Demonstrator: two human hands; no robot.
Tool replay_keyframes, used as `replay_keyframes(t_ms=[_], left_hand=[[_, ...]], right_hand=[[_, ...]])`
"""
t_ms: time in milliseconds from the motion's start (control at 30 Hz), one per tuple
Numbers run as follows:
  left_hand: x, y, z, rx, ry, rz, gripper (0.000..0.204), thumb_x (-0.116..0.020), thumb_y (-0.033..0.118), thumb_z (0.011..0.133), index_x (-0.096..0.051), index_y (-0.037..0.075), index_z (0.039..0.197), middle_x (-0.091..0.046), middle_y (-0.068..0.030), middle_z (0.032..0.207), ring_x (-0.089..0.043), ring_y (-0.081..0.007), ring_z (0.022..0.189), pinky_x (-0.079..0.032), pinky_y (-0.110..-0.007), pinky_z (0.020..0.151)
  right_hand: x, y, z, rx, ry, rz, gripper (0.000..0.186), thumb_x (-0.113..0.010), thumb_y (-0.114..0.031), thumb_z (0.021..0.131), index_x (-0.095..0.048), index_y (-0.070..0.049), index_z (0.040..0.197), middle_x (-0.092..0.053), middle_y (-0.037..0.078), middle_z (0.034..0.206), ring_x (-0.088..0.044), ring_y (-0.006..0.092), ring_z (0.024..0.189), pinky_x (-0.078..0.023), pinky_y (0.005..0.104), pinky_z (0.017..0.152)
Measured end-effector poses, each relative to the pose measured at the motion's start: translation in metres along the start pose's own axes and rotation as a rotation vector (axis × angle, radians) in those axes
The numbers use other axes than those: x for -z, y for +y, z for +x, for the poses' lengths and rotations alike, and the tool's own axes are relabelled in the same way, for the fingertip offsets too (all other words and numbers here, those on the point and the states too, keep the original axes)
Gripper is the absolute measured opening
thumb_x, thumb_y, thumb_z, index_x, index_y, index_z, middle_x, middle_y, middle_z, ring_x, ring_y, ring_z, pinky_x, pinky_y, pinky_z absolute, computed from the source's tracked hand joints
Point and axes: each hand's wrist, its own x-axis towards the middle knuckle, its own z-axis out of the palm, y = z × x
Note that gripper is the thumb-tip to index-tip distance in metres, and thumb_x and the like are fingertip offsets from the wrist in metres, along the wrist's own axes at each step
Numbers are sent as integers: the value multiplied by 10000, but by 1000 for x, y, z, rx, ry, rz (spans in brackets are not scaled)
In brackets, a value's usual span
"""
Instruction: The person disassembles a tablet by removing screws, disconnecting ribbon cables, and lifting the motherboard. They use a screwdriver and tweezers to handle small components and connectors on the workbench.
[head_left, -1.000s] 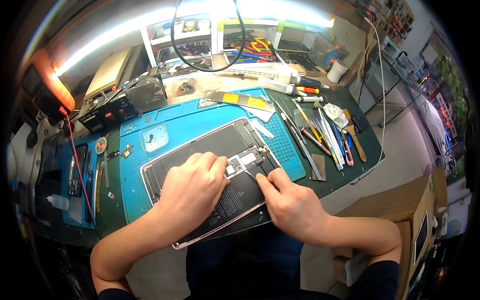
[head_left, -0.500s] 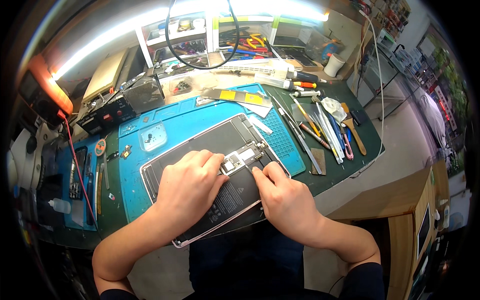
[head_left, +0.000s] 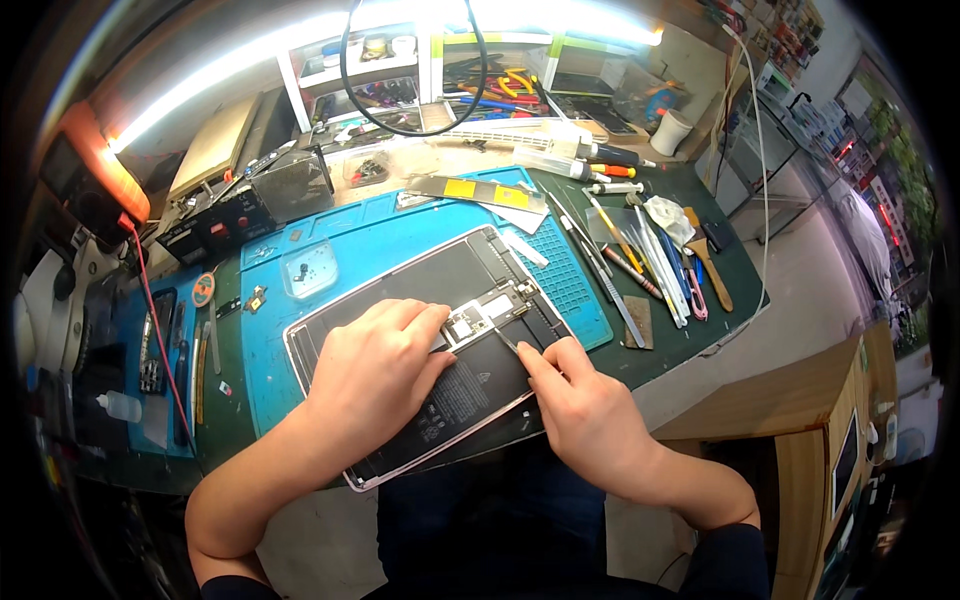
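Note:
An opened tablet [head_left: 470,395] lies tilted on the blue mat, its dark batteries showing inside a pale pinkish frame. Near its right end sits a circuit board [head_left: 470,322] with silvery shields. My left hand [head_left: 375,355] rests over the tablet, fingers curled and thumb bent toward the board's left end; whatever they grip there is hidden. Between the thumb and fingers of my right hand [head_left: 580,395] is a thin pointed metal tool [head_left: 506,341], its tip at the board's lower edge. I cannot tell its exact kind.
The blue mat [head_left: 262,350] holds a small clear tray [head_left: 310,270] of tiny parts. Tweezers, pens and brushes [head_left: 650,255] lie to the right. A power supply box [head_left: 225,225] stands at back left, with a magnifier ring [head_left: 345,90] overhead.
My right hand has drawn back slightly to the right and nearer me, so more of the thin tool shows. My left hand stays almost where it was over the tablet.

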Motion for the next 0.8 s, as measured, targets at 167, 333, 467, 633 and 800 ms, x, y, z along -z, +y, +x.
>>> replay_keyframes(t_ms=[167,333,467,633,800], left_hand=[[7,-1,-2,14,-51,-51,458,-859,185,909,-717,29,1315,-761,-199,1285,-731,-380,1179,-595,-442,996],[9,-5,-2,21,-65,-78,480,-862,192,910,-716,38,1341,-758,-204,1294,-727,-384,1191,-589,-446,1011],[8,-5,-1,36,-74,-80,473,-865,195,908,-729,49,1337,-758,-199,1295,-728,-381,1191,-587,-446,1013],[9,-4,1,50,-78,-86,467,-868,197,903,-737,53,1328,-761,-196,1287,-729,-380,1186,-587,-444,1014],[10,-3,0,52,-72,-82,464,-872,201,898,-742,52,1317,-766,-191,1269,-734,-378,1174,-590,-443,1010]], right_hand=[[-1,4,0,52,9,95,474,-652,47,918,-661,74,1391,-585,120,1091,-725,288,795,-615,395,676],[-5,-2,5,34,12,38,479,-666,45,909,-664,76,1387,-573,121,1071,-725,275,785,-615,385,673],[-6,-2,6,34,17,30,482,-669,45,906,-662,82,1386,-567,124,1069,-727,269,784,-618,378,682],[-10,-3,7,29,34,35,488,-669,51,901,-660,86,1388,-569,130,1077,-729,271,788,-620,381,688],[-10,-7,9,-25,18,55,498,-674,71,901,-667,63,1399,-597,127,1088,-720,300,825,-617,387,723]])
